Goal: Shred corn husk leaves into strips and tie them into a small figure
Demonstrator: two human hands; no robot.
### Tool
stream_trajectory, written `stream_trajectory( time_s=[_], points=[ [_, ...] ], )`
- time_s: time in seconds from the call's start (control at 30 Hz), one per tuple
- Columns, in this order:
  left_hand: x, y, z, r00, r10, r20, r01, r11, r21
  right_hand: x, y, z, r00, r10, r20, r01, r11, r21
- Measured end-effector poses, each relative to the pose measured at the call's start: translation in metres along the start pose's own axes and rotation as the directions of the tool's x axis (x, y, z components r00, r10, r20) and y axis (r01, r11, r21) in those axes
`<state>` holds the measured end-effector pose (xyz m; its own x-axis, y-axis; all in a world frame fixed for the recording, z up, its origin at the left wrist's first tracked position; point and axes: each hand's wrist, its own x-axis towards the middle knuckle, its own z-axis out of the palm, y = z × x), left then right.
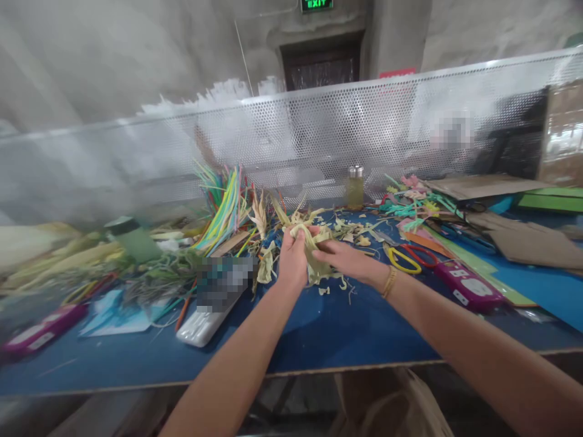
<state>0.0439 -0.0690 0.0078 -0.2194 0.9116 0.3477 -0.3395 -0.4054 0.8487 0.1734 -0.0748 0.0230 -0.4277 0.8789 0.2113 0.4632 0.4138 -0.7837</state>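
A bundle of pale yellow-green corn husk (310, 246), crumpled and folded at the top, is held just above the blue table. My left hand (294, 258) grips it from the left, thumb up along the fold. From the right, my right hand (344, 258) closes its fingers on the husk's side; some fingertips are hidden by the folds. Left of my hands lies a loose pale husk piece (265, 267), and a tan husk bundle (259, 215) stands behind it. Husk scraps (353, 229) are scattered beyond my right hand.
Scissors with yellow and red handles (412, 259) and a purple box (469, 286) lie to the right. At left are a white-ended device (204, 325), colourful pipe cleaners (225, 206) and a green bottle (134, 240). A glass bottle (355, 189) stands before the perforated metal screen (387, 127).
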Motion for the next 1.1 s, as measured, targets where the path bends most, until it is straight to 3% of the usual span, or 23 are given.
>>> stream_trajectory(
  time_s=[0.1,0.2,0.27,0.33,0.43,0.5,0.57,0.63,0.7,0.8,0.87,0.93,1.1],
  points=[
    [-0.002,0.007,0.006,0.998,0.028,-0.059,-0.029,0.999,-0.022,0.006,-0.004,0.035,0.997,0.072,-0.003,-0.069,0.964,0.258],
    [0.005,0.015,0.005,0.984,-0.102,-0.145,0.075,0.981,-0.18,0.001,0.001,0.047,0.993,0.117,-0.025,-0.099,0.922,0.374],
    [0.011,0.018,0.004,0.963,-0.23,-0.143,0.176,0.933,-0.314,-0.004,0.003,0.044,0.995,0.1,0.024,-0.102,0.929,0.355],
    [0.015,0.02,0.004,0.95,-0.283,-0.134,0.217,0.903,-0.372,-0.007,0.002,0.038,0.992,0.082,0.101,-0.113,0.925,0.362],
    [0.02,0.027,0.003,0.947,-0.284,-0.15,0.212,0.904,-0.372,-0.013,-0.004,0.027,0.977,0.124,0.175,-0.188,0.889,0.418],
    [0.027,0.036,-0.005,0.955,-0.226,-0.191,0.147,0.923,-0.356,-0.019,-0.009,0.014,0.964,0.164,0.21,-0.238,0.883,0.405],
    [0.035,0.046,-0.02,0.954,-0.084,-0.289,-0.008,0.953,-0.302,-0.026,-0.011,-0.007,0.958,0.181,0.222,-0.251,0.904,0.345],
    [0.042,0.053,-0.04,0.93,0.087,-0.357,-0.142,0.981,-0.132,-0.03,-0.01,-0.035,0.97,0.162,0.184,-0.212,0.931,0.297],
    [0.042,0.051,-0.055,0.932,0.167,-0.32,-0.121,0.98,0.159,-0.028,-0.005,-0.064,0.98,0.122,0.16,-0.16,0.954,0.253],
    [0.029,0.035,-0.059,0.95,0.142,-0.277,-0.059,0.956,0.287,-0.015,0.007,-0.091,0.99,0.137,-0.012,-0.136,0.99,0.039],
    [0.019,0.022,-0.054,0.985,0.085,-0.15,-0.012,0.903,0.429,-0.004,0.015,-0.095,0.979,0.145,-0.144,-0.158,0.984,-0.082],
    [0.013,0.012,-0.047,0.996,0.055,-0.066,-0.015,0.867,0.498,0.003,0.019,-0.094,0.973,0.116,-0.202,-0.15,0.976,-0.159],
    [0.019,0.017,-0.028,0.965,0.26,0.002,-0.224,0.825,0.519,0.001,0.014,-0.086,0.983,0.081,-0.162,-0.124,0.952,-0.278]
  ],
)
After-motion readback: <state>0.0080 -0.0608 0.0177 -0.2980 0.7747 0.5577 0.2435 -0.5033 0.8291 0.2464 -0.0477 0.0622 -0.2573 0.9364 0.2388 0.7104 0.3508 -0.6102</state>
